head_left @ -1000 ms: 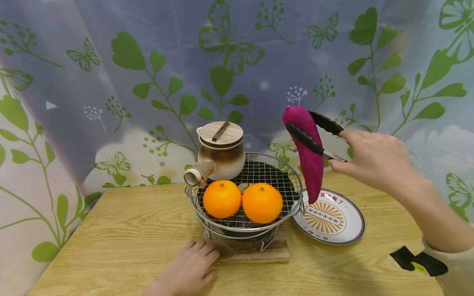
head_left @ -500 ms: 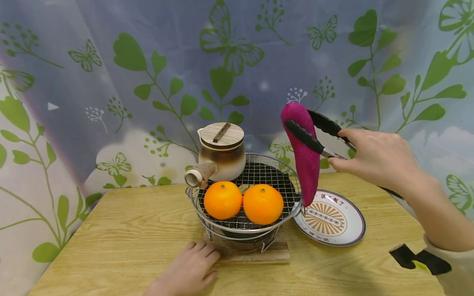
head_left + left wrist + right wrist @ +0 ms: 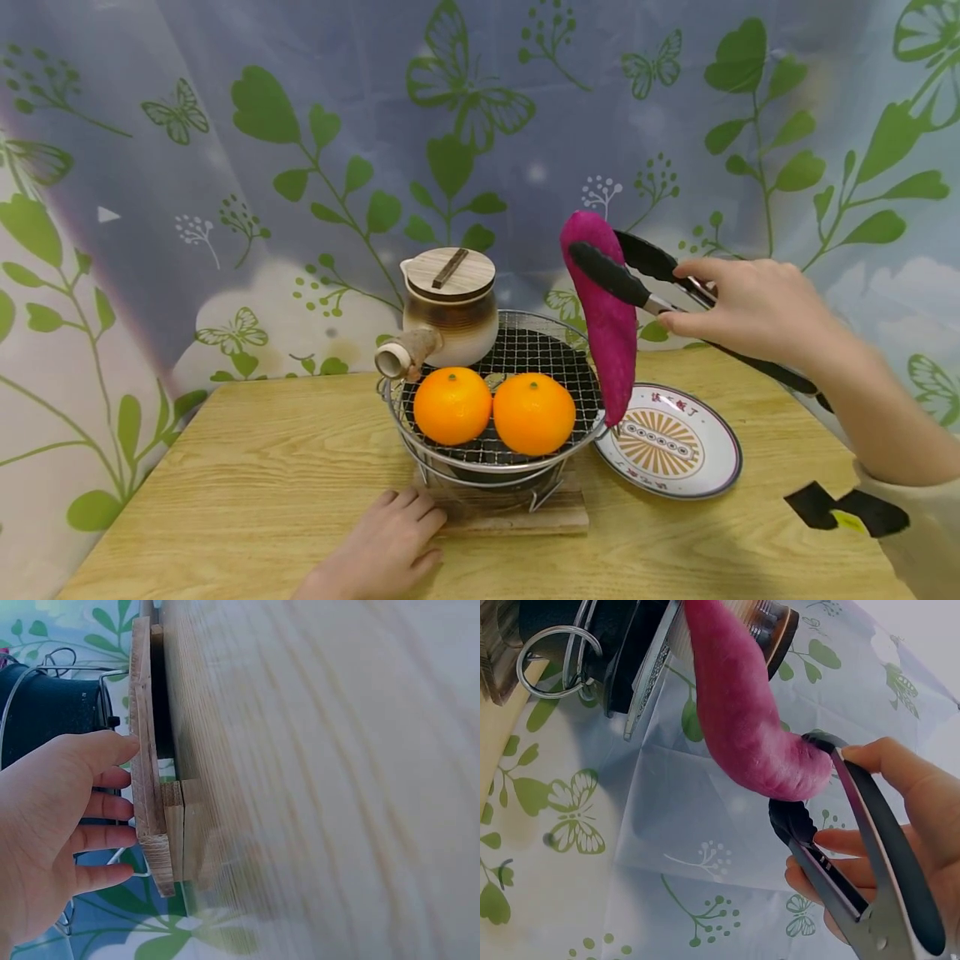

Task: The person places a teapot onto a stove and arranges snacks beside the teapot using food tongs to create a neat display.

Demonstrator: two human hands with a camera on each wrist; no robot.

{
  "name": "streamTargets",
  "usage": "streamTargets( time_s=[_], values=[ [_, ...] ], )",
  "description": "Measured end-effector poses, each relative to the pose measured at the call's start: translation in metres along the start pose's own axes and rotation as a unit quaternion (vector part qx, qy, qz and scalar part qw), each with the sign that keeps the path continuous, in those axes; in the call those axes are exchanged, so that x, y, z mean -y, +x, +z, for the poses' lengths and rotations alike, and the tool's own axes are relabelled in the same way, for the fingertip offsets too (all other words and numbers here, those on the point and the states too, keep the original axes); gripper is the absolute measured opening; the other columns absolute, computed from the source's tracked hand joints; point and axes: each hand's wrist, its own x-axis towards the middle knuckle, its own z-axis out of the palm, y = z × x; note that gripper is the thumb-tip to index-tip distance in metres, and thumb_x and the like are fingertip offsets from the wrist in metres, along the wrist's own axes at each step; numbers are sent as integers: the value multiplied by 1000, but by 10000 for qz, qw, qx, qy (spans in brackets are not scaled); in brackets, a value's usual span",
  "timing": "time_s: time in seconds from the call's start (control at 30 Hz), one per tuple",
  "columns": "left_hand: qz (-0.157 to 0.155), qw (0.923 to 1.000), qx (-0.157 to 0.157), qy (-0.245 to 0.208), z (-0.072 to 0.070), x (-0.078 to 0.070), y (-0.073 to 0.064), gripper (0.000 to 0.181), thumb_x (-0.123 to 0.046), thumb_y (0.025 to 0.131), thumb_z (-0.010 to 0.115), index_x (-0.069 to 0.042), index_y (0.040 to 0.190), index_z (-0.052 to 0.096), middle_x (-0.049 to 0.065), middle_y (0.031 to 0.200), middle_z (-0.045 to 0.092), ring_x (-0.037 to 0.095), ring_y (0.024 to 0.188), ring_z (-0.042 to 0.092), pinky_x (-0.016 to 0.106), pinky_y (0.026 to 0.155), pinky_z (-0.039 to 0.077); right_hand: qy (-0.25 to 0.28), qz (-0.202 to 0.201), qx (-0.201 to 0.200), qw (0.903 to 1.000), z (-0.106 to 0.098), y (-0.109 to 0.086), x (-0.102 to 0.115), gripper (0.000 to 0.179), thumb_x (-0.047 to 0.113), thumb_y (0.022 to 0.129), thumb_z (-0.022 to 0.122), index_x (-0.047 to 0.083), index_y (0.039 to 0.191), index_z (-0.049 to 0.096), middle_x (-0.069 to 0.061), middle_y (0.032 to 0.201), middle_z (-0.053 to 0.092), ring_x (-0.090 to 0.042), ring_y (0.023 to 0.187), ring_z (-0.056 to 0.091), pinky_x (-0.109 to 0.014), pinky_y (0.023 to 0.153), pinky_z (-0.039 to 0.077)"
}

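Note:
My right hand (image 3: 765, 308) grips a pair of black-tipped metal tongs (image 3: 877, 847), thumb on one arm and fingers on the other. Between the tongs' tips is a purple sweet potato (image 3: 600, 333), hanging nearly upright above the right rim of the wire grill (image 3: 517, 350). Whether its lower end touches the rim I cannot tell. Low in the head view, my left hand (image 3: 390, 537) rests with its fingers against the left end of the wooden board (image 3: 142, 735) beneath the grill. Two oranges (image 3: 452, 406) sit side by side on the front of the mesh.
A clay teapot (image 3: 450, 325) with a wooden lid stands at the grill's back left, its handle pointing forward left. On the wooden table (image 3: 247, 475), right of the grill, lies a patterned white plate (image 3: 720, 467). A leaf-print cloth (image 3: 337, 125) hangs behind.
My right hand has moved a little to the left with the tongs and sweet potato, whose lower end has passed from over the plate to the grill's rim. My left hand stays put.

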Motion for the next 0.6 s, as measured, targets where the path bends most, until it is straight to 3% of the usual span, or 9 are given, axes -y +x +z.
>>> streamTargets(
  time_s=[0.23,0.3,0.43,0.6],
  values=[
    [-6,10000,27,-43,0,1,0,20,-33,79,65,-17,89,58,-1,90,56,19,90,53,34,70,42,235,58,86,9997,5,5,6,60,48,82,61,7,126,54,1,57,52,-17,53,44,-34,55,33],
    [-16,10000,24,-37,1,1,0,20,-33,79,65,-17,89,58,-1,89,56,19,89,53,34,70,42,253,21,68,9997,7,8,9,59,47,82,61,7,125,55,1,58,51,-18,53,43,-34,54,33],
    [-23,10000,32,-23,1,1,1,20,-33,79,65,-17,88,58,-1,89,55,19,88,53,34,69,42,237,-10,87,9997,13,15,13,61,49,81,61,6,124,56,-5,78,63,-19,62,50,-35,56,36],
    [-8,10000,25,-5,1,1,0,20,-33,79,65,-17,89,58,-1,89,56,19,89,53,35,71,43,204,28,277,9994,18,22,16,65,52,81,59,4,125,55,-11,100,66,-20,67,53,-35,57,38]
  ],
)
